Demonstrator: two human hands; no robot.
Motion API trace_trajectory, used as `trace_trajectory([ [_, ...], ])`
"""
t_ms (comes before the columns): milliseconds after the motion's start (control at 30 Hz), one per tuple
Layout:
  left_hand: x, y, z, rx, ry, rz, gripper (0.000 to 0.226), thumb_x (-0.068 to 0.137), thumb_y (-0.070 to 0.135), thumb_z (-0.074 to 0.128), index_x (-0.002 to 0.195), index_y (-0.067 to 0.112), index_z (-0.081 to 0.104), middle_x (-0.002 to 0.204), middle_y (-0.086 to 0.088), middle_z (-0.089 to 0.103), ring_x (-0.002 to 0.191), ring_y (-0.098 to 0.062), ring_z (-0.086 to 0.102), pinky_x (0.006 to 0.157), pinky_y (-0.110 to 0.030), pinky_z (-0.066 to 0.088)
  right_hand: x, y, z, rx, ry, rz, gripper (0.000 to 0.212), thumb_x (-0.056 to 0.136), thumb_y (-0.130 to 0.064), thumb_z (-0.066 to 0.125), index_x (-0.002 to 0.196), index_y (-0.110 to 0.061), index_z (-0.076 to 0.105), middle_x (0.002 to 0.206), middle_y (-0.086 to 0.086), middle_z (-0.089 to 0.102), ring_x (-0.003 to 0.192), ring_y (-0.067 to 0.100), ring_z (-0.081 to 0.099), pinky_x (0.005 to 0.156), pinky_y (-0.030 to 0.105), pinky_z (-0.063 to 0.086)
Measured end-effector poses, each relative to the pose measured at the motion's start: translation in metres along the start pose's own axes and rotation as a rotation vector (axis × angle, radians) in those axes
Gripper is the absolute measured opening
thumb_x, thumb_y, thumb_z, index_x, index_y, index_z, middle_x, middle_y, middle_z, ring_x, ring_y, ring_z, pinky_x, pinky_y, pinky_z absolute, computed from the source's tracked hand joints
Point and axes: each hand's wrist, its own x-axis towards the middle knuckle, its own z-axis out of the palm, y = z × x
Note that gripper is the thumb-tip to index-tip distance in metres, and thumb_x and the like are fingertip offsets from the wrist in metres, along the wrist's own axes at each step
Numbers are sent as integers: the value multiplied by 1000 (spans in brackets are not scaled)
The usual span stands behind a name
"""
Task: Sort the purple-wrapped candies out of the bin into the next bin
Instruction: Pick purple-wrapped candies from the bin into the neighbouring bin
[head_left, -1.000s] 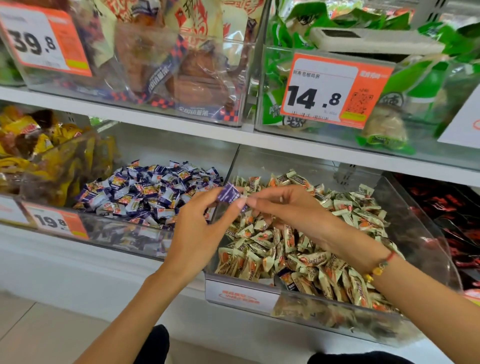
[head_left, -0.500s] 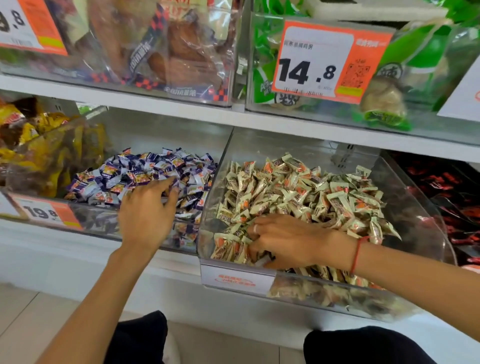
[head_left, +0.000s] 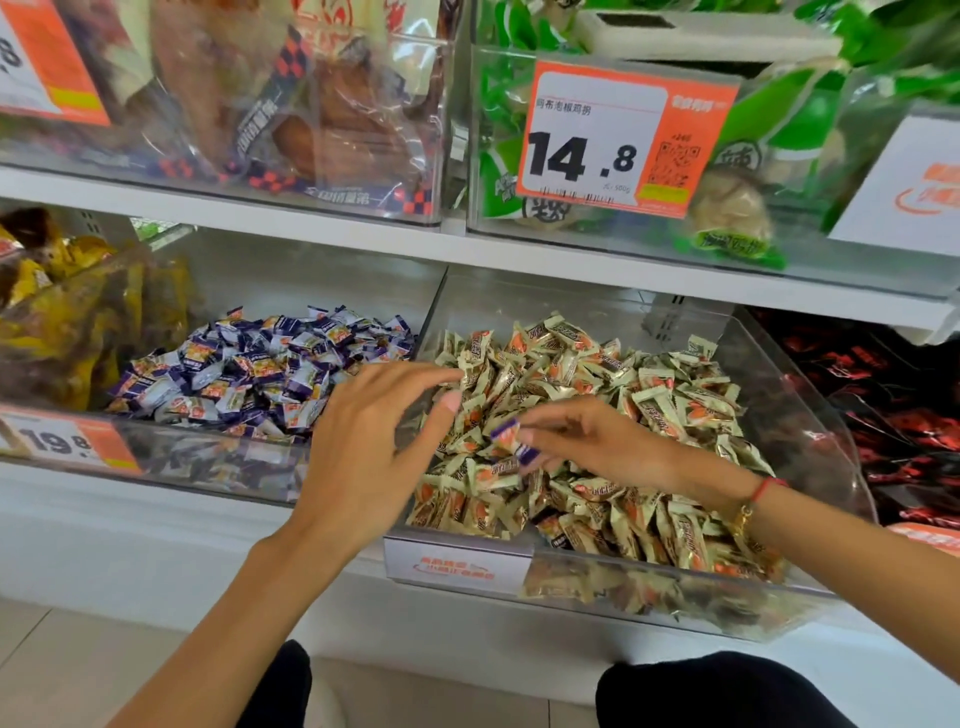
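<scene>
My right hand (head_left: 597, 441) pinches a purple-wrapped candy (head_left: 511, 439) just above the heap of cream-wrapped candies (head_left: 649, 395) in the clear right bin (head_left: 810, 447). My left hand (head_left: 369, 441) hovers beside it over the wall between the bins. Its fingers are spread and relaxed, it holds nothing, and its fingertips are close to the candy. The left bin (head_left: 197, 467) holds a pile of purple-wrapped candies (head_left: 260, 364).
An orange price tag (head_left: 67, 441) sits on the left bin's front. Yellow packets (head_left: 62, 312) fill a bin further left, red-black packets (head_left: 893, 405) one at the right. The shelf above carries bins of packaged snacks and a 14.8 price card (head_left: 623, 140).
My left hand came back from the purple pile to the bin divider. My right hand rose out of the cream candies pinching a purple candy.
</scene>
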Motion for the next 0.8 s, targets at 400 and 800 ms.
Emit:
trace_trajectory([
  [400,9,5,0,-264,373,-170,25,90,29,63,115,31,61,101,21,64,95,3,61,84,-11,44,32,-58,28,483,178,-22,25,88,-29,64,111,-18,68,102,2,74,88,13,71,74,20,55],
  [800,6,-19,-3,-216,46,-433,57,86,70,41,131,37,52,126,14,58,110,-4,55,92,-35,48,-6,-16,-12,-251,42,-21,18,83,-20,73,101,-21,71,97,-10,72,92,2,65,82,15,47],
])
